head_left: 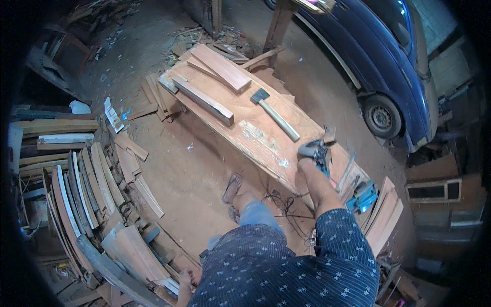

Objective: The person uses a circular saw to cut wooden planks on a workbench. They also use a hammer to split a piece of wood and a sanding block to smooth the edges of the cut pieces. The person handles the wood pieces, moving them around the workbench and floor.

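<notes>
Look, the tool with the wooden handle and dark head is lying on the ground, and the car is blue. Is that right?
Not quite: the tool with the wooden handle and dark head is lying on the wooden bench, not the ground. The head view shows it. The car is blue.

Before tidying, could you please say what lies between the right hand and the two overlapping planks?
In the head view, a hatchet lies on the bench between the right hand and the planks.
</notes>
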Demonstrator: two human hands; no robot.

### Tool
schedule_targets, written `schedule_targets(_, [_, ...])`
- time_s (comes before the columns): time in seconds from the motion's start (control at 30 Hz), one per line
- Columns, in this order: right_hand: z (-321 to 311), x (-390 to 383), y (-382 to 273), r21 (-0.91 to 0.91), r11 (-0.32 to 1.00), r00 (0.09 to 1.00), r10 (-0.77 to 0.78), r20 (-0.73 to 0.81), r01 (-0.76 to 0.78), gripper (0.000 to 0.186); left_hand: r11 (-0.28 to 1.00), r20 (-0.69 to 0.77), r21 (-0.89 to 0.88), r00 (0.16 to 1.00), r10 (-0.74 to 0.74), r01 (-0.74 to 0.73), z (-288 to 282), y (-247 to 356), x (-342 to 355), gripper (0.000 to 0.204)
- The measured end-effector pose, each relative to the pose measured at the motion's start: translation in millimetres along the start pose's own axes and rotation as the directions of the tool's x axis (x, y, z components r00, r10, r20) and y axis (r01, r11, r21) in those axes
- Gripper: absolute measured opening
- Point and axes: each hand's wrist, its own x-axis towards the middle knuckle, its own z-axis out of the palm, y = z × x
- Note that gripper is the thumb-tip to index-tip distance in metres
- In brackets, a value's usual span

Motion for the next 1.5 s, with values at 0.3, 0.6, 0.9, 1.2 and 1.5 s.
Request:
schedule_targets(0.3, [-9.4, -20.1, 29.6, -0.087, 0.985, 0.980, 0.132, -0.151, -0.146, 0.044, 0.656, 0.669, -0.283, 0.346, 0.658, -0.700, 71.5, 409.6, -114.3, 0.045])
schedule_targets(0.6, [-157.1, -207.7, 65.0, 0.449, 0.795, 0.707, 0.036, -0.706, 0.407, 0.051, 0.818, 0.854, 0.102, 0.471, 0.220, -0.567, 56.1, 562.1, -49.9, 0.041])
schedule_targets(0.9, [-177.2, -288.6, -45.7, 0.949, 0.031, 0.949, 0.042, -0.314, 0.313, 0.049, 0.669, 0.796, 0.094, 0.460, 0.394, -0.737, 269.2, 664.7, -9.0, 0.046])
schedule_targets(1.2, [-103.1, -242.2, -159.6, 0.808, 0.364, 0.885, -0.142, -0.443, 0.463, 0.045, 0.819, 0.837, 0.119, 0.500, 0.221, -0.562, 276.9, 631.9, 54.2, 0.053])
schedule_targets(1.5, [-84.2, -188.0, -184.0, 0.701, 0.460, 0.837, -0.258, -0.482, 0.545, 0.040, 0.770, 0.694, -0.020, 0.545, 0.470, -0.638, 281.6, 636.2, 100.3, 0.054])
